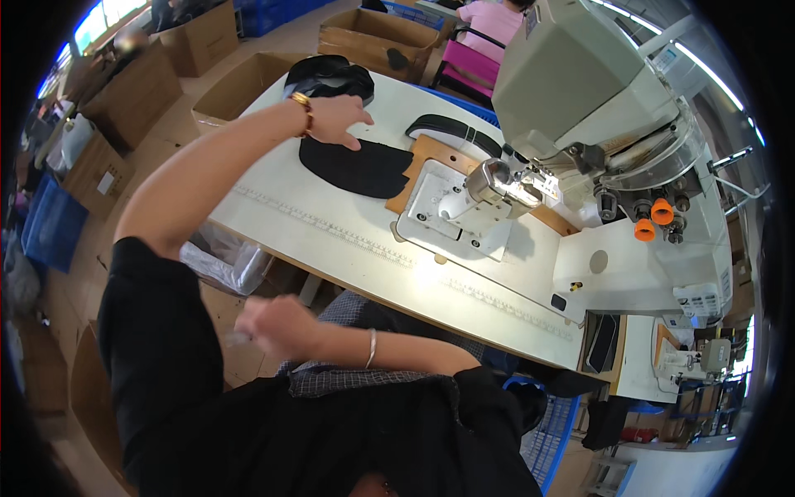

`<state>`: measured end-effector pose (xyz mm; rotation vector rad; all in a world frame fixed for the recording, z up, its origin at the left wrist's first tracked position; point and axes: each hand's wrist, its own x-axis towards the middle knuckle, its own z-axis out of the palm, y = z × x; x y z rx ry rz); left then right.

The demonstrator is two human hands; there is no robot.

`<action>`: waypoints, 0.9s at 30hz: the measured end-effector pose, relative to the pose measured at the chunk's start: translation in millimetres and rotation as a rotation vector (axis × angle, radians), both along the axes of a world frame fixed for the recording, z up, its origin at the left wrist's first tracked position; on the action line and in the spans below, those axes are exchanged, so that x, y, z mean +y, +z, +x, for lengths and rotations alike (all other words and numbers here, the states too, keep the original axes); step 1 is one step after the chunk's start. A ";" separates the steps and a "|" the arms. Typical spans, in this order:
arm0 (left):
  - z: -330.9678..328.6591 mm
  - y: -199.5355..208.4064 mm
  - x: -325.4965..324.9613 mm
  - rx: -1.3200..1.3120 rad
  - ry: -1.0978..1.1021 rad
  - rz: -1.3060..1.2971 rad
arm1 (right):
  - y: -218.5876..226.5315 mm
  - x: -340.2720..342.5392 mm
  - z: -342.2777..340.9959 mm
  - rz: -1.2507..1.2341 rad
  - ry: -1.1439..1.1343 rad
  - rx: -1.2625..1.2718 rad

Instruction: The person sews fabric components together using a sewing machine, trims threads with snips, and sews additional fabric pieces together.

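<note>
A white tabletop (286, 186) is shown, and its right half is occupied by a large grey-white industrial sewing machine (571, 74). On the left half, between the far and near edges, a flat black cut piece (356, 170) is laid, its notched end close to the wooden board (443, 151) of the machine. At the far left corner, a dark heap of pieces (330, 79) is placed. By the far edge, a curved black and white bundle (451, 132) is crossed by a thin band. The left hand (339, 122) is held over the cut piece, near the heap; its fingers are partly spread and nothing is seen gripped, but whether the piece is touched cannot be told. The right hand (277, 325) is held outside the near edge, blurred, its fingers curled; whether something is held cannot be told.
</note>
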<state>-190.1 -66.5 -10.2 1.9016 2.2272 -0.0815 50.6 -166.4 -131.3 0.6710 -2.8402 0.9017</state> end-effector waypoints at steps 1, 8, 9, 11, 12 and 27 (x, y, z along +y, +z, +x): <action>5.2 14.5 -9.0 -0.011 -0.061 0.071 | 5.8 13.4 0.8 -0.040 -0.121 0.016; 54.4 80.4 -70.5 -0.018 -0.108 0.564 | -3.4 93.4 -15.1 -2.025 -0.716 -0.314; 63.0 80.6 -77.6 -0.011 -0.114 0.556 | -5.6 92.9 -13.0 -2.036 -0.709 -0.308; 79.9 74.9 -86.3 -0.050 -0.083 0.736 | -12.8 89.9 -2.5 -1.909 -0.630 -0.618; 89.5 64.5 -91.5 -0.011 -0.099 0.794 | -14.4 89.5 10.0 -1.922 -0.633 -0.604; 220.8 -299.1 -117.1 -0.825 -0.143 0.207 | -17.8 280.3 259.9 0.359 -1.646 0.194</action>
